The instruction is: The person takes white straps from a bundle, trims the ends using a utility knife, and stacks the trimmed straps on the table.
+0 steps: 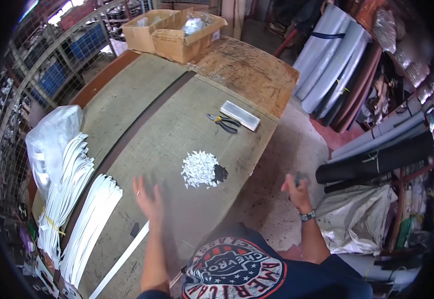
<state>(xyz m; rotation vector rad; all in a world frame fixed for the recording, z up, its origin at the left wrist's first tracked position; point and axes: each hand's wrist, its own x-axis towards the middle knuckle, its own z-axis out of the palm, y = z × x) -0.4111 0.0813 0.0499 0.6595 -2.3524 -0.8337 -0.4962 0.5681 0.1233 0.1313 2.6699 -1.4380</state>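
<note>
My left hand [149, 199] is over the table, fingers spread and slightly blurred, with nothing visible in it. Beneath that forearm lies a single white strip [122, 260], close to a small dark piece [135, 229]. To the right of the hand is a heap of small white cut pieces [199, 168], with dark pieces [220, 173] along its right side. My right hand [298, 193] is out past the table's right edge, fingers curled around a small dark object that I cannot make out. A bundle of white strips [89, 224] lies left of my left hand.
Pliers [223, 122] and a pale rectangular block [240, 115] rest farther up the table [167, 134]. A tied strip bundle [60, 199] and plastic bag [52, 144] occupy the left side. Cardboard boxes [182, 46] stand at the back; material rolls [331, 55] lean at right.
</note>
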